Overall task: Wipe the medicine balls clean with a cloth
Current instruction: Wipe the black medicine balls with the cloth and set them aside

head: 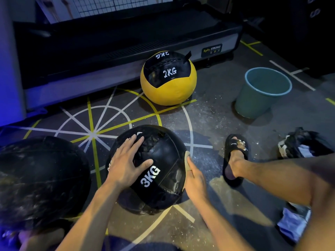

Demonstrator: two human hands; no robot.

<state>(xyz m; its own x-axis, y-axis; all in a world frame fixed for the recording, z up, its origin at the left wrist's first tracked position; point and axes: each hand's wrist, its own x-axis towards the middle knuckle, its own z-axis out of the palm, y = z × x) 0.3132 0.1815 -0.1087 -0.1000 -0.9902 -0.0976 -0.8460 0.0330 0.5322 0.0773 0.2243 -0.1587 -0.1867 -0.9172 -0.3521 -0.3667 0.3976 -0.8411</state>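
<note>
Three medicine balls sit on the floor: left hand flat on the 3KG ball, right hand pinching a cloth against its side.

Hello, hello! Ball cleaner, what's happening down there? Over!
Left hand flat on black 3KG ball, steadying. Right hand pinching cloth against ball's side. Nothing in the way.
</note>
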